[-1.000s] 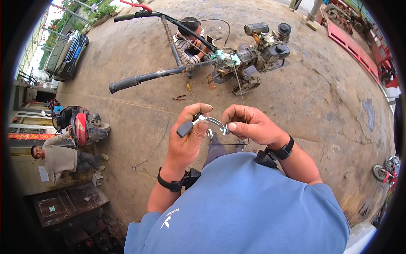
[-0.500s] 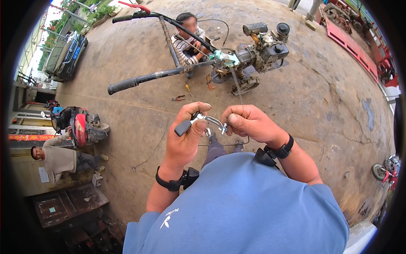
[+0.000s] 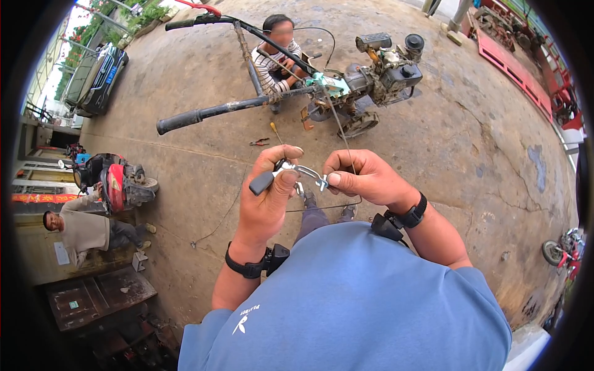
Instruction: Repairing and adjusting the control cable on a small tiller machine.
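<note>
I am holding a metal lever piece (image 3: 308,170) in the air between both hands, over the concrete floor (image 3: 427,148) and out in front of the blue shirt (image 3: 352,290). My left grip (image 3: 261,207) is closing thumb and fingers around its silver body, with the black knob (image 3: 262,183) sticking out on the left side. My right grip (image 3: 374,179) is pinching the small metal fitting (image 3: 322,183) at the other end of the curved arm, thumb and forefinger pressing together there. A thin dark cable (image 3: 339,123) is running down from the engine machine (image 3: 356,86) past the right fingers, then bending leftward below the hands; whether those fingers are touching it, I cannot tell.

Beyond the hands, the black handlebar (image 3: 216,111) is pointing left, and a person in a striped shirt (image 3: 267,65) is crouching behind it. Red-handled pliers (image 3: 260,142) are lying on the floor near a yellow-handled screwdriver (image 3: 275,128). Farther left, I am seeing a person in a beige top (image 3: 86,222) beside a red and black motorbike (image 3: 120,185), and a dark counter (image 3: 127,289) is standing nearby.
</note>
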The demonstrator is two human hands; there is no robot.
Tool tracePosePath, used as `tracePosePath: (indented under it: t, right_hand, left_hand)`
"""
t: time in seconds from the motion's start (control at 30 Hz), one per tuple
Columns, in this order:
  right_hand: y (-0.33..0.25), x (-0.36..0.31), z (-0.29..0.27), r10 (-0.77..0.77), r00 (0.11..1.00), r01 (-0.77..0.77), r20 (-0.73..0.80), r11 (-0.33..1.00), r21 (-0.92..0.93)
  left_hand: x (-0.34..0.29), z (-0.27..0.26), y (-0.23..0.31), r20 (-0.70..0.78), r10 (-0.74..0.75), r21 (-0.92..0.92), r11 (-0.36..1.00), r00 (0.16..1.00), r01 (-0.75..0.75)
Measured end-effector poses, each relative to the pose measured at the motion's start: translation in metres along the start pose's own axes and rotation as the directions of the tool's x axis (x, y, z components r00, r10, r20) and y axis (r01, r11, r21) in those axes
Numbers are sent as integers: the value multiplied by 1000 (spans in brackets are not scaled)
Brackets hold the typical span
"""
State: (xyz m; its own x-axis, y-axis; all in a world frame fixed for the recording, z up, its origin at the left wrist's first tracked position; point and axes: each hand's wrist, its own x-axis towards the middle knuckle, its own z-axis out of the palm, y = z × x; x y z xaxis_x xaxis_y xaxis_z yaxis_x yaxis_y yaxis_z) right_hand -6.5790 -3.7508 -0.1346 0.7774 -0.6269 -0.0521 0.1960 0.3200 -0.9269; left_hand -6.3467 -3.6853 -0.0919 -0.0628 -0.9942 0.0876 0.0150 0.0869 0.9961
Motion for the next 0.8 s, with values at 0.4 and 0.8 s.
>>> tracePosePath:
  t: [0.4,0.8]
  right_hand:
    - [-4,5,3,-27,999,28,25,999,-24]
    - [-14,-2,21,-64,996,62,-59,998,-23]
  left_hand:
    - [7,-5,-2,53,-21,-62,998,998,24]
    - [6,-15,-1,85,-4,-122,992,996,14]
